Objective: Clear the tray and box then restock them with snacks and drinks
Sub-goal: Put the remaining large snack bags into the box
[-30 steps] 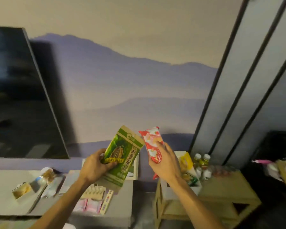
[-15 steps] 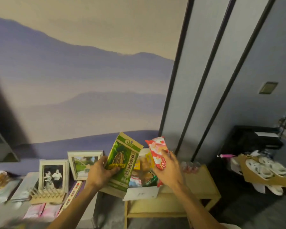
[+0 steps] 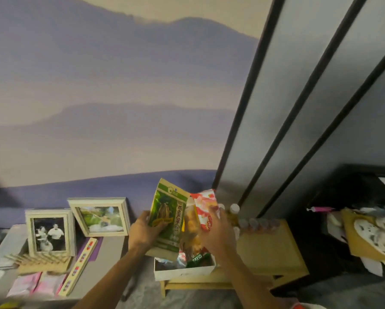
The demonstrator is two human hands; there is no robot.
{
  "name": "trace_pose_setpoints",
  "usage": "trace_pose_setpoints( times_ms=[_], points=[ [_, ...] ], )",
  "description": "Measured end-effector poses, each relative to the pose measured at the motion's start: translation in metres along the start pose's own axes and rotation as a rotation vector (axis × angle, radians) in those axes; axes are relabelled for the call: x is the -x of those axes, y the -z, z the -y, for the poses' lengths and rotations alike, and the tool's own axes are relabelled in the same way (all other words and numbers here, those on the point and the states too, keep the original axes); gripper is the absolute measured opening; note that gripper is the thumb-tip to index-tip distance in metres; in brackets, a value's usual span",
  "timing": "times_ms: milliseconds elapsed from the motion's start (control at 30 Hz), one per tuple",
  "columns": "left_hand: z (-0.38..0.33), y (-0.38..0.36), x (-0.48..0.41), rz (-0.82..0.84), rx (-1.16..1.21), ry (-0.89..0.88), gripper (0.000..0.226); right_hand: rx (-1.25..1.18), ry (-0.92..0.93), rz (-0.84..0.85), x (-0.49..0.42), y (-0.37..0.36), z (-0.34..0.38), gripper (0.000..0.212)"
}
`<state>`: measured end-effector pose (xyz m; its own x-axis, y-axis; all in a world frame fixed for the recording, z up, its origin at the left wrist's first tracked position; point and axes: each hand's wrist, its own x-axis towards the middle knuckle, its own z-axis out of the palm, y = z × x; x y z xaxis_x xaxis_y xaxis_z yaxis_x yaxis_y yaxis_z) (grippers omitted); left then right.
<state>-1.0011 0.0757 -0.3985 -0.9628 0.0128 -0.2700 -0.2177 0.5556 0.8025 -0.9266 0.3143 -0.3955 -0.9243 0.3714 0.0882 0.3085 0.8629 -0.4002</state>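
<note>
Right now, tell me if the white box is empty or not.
Not empty: snack packets lie in the white box. Above it the left hand holds a green bag, the right hand a red packet.

You were in a home: framed photos [image 3: 99,217] leaned at 8 o'clock on a grey cabinet [image 3: 111,259], a mountain mural [image 3: 120,108] covered the wall at 12, and a small wooden table [image 3: 269,246] stood at 5.
</note>
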Motion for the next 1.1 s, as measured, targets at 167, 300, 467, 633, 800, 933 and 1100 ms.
trace_pose_setpoints(
  times_ms=[167,300,467,633,800,933,1100],
  points=[
    [0.026,-0.04,-0.035,0.015,0.026,0.152,0.05,-0.033,-0.053,0.072,-0.024,-0.044,-0.006,0.077],
    [0.024,-0.067,-0.038,0.016,0.04,0.242,0.047,-0.101,-0.089,0.14,-0.029,-0.086,-0.014,0.077],
    [0.039,-0.096,-0.05,-0.012,-0.016,0.263,0.05,-0.043,-0.067,0.18,-0.024,-0.128,-0.016,0.078],
    [0.047,-0.112,-0.059,-0.005,-0.065,0.272,0.054,0.015,-0.056,0.166,-0.028,-0.154,-0.024,0.085],
    [0.049,-0.111,-0.057,0.003,-0.082,0.224,0.06,0.016,-0.066,0.235,-0.037,-0.161,-0.029,0.088],
    [0.036,-0.087,-0.052,-0.033,-0.13,0.103,0.061,0.014,-0.017,0.273,-0.037,-0.139,-0.024,0.089],
    [0.008,-0.028,-0.058,0.007,-0.292,-0.068,0.09,0.012,0.061,0.235,-0.053,-0.071,-0.007,0.09]
  ],
)
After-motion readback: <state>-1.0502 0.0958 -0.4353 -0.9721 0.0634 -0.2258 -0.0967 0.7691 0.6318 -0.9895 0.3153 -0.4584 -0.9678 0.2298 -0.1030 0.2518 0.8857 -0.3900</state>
